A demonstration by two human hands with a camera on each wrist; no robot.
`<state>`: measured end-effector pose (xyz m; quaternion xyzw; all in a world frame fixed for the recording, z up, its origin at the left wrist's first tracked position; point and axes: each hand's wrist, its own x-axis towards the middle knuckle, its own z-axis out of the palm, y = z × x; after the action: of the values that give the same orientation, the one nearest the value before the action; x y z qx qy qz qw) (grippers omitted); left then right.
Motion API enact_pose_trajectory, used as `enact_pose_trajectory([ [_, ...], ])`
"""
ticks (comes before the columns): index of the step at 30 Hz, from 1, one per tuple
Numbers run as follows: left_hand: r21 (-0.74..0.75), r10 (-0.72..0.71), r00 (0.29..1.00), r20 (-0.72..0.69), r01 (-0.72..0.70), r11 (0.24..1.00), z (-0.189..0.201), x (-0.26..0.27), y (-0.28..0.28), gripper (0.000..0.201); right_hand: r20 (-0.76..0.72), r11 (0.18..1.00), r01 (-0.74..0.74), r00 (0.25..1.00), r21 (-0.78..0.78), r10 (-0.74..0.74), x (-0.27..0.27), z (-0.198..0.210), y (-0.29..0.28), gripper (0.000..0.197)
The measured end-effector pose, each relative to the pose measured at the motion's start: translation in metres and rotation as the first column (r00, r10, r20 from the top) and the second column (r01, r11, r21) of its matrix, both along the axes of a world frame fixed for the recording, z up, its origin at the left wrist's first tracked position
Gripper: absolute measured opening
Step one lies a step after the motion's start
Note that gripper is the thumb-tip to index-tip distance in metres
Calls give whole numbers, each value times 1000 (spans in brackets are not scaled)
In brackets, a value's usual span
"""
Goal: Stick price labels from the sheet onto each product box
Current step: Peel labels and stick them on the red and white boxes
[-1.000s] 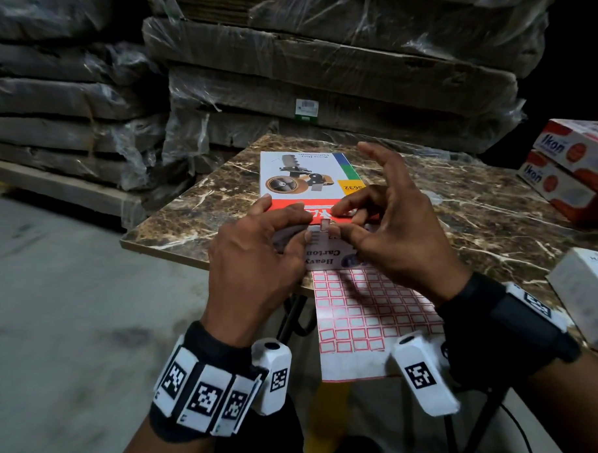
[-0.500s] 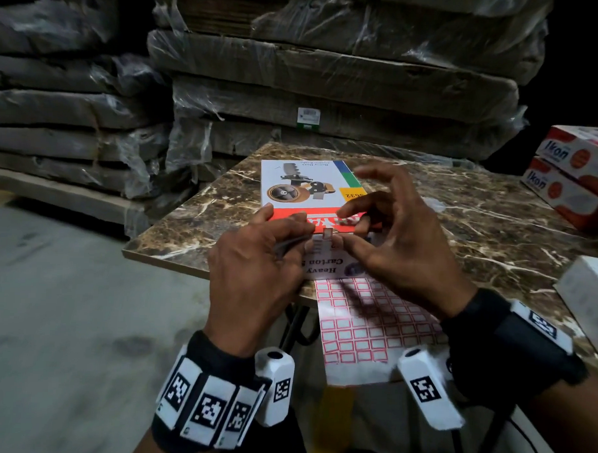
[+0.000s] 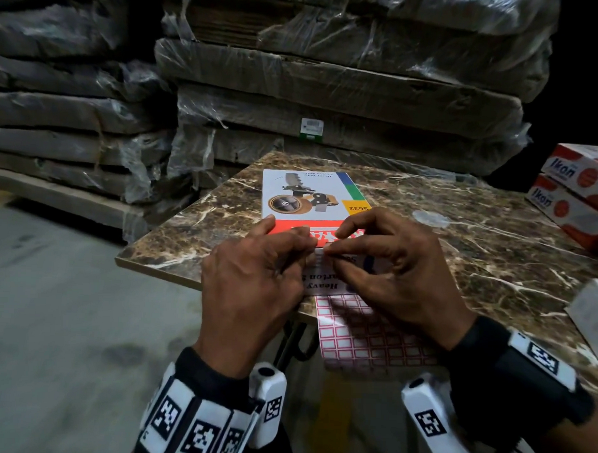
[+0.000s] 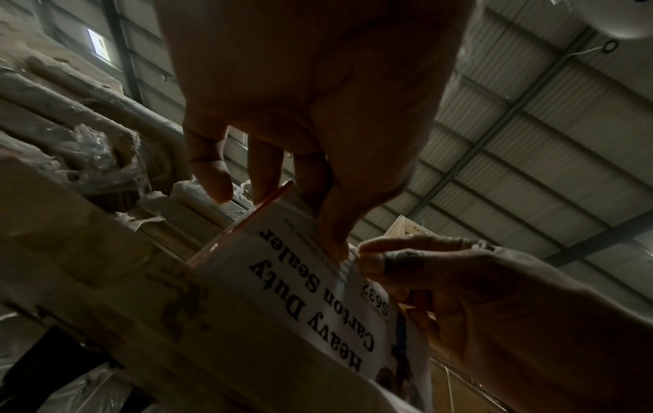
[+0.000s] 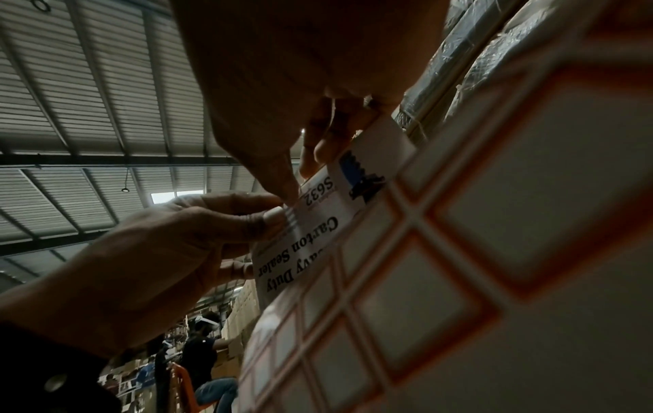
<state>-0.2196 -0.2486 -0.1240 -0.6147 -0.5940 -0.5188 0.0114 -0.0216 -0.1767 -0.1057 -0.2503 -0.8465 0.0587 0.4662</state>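
Head view: the product box lies flat at centre frame on the table, its near end at the table's front edge. Left hand and right hand pinch a small price label there. The label sheet overhangs the edge below.

Left wrist view: the left hand's fingers curl over the box's end; thumb tips meet on its white side.

Right wrist view: the sheet fills the right half.

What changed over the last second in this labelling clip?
The right hand curled its raised fingers down, and both hands now press a price label onto the near face of the carton sealer box. The left hand, box and label sheet stayed put.
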Motion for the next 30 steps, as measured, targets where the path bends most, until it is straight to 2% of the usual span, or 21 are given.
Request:
enact_pose_trajectory([
  [6,-34,14,1000,-10,-15,999,-2,-2,3,28,14,997,38,999,-64,-37,-2,2,1,13],
  [13,-23,2,999,34,-1,1000,0,0,0,27,155,980,90,986,-175,-63,1,19,5,16],
  [16,-50,16,1000,15,-15,999,4,1,-3,30,210,954,108,977,-281,-49,8,24,11,34],
  [18,-61,20,1000,5,-20,998,5,0,-4,30,146,937,28,989,-348,25,12,24,12,46],
  [19,-61,21,1000,3,-20,998,5,0,-4,30,102,933,-18,993,-358,58,13,23,12,45],
  [21,-70,22,1000,-13,-23,997,5,-2,-4,32,71,948,-48,995,-315,74,12,22,9,30],
  [24,-50,27,1000,-14,-28,998,4,-1,-4,30,120,980,-8,992,-197,33,5,20,8,10],
  [26,-38,35,999,-19,-35,999,4,-2,-5,27,153,990,7,988,-138,14,2,18,9,18],
  [28,-42,47,999,-24,-48,998,5,-2,-4,27,165,989,0,986,-151,25,2,17,12,25],
  [30,-49,52,998,-33,-54,997,5,-2,-3,30,169,981,-30,984,-191,63,4,19,15,20],
])
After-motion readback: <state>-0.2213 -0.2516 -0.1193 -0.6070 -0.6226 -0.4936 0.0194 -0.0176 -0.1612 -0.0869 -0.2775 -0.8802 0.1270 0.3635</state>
